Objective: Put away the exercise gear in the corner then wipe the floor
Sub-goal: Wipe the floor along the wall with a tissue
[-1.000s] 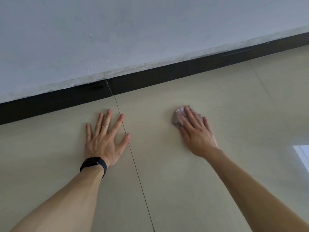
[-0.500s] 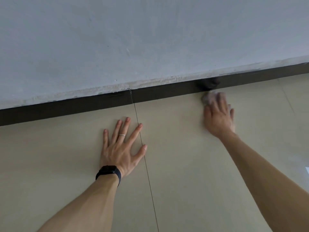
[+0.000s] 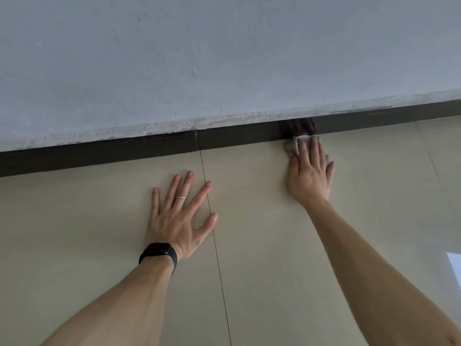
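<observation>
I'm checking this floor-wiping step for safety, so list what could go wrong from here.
1. The right hand presses the cloth right against the dark baseboard; another forward push could jam the fingertips into it.
2. The cloth is small and mostly hidden under the palm, so bare skin may drag on the tile and it could slip out.
3. The left hand is braced flat on the glossy floor; if the floor is damp, it could slide.

Both hands palm-down, arms extended: left hand fingers splayed, right hand fingers together, reaching further fwd.
</observation>
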A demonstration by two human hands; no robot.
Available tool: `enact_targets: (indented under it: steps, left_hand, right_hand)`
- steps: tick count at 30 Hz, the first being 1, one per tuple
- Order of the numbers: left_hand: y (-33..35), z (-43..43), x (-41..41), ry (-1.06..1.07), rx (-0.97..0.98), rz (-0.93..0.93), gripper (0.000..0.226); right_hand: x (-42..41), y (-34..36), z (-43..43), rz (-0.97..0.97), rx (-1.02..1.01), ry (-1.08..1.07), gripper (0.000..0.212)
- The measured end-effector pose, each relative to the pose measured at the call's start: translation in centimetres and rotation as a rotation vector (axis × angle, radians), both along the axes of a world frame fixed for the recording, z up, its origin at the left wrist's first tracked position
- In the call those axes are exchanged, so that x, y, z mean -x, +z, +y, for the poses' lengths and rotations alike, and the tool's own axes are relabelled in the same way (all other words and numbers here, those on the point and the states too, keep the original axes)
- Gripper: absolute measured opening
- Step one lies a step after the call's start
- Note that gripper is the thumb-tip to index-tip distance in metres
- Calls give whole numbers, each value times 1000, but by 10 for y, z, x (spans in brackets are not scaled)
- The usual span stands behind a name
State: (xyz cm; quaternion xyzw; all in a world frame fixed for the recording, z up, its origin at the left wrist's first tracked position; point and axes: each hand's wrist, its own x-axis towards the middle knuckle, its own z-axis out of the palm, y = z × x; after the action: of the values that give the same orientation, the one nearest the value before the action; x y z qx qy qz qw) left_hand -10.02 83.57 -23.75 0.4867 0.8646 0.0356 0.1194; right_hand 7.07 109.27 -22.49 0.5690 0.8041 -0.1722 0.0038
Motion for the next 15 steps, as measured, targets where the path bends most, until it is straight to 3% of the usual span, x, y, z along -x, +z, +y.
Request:
enact_targets:
  steps: [2, 3, 6, 8, 10, 13, 15]
  left_hand:
    - [0, 0, -1, -5, -4, 0, 71]
    - [0, 0, -1, -4, -2, -2, 71]
    - [1, 0, 0, -4, 1, -4, 66]
    - [1, -2, -1, -6, -18, -8, 62]
    - [1, -3, -1, -10, -35, -25, 61]
    - [0, -4, -2, -8, -29, -27, 59]
    - [-1, -3, -2, -2, -24, -24, 59]
  right_hand:
    - [25, -3, -20, 17, -5, -156, 56]
    - [37, -3, -38, 32, -6, -97, 57]
    - [38, -2, -99, 56, -7, 545, 55]
    - [16, -4, -95, 52, -43, 826, 52]
    - [-2, -7, -66, 31, -109, 717, 52]
    - [-15, -4, -43, 55, -19, 131, 51]
    - [-9, -2, -77, 86, -6, -20, 52]
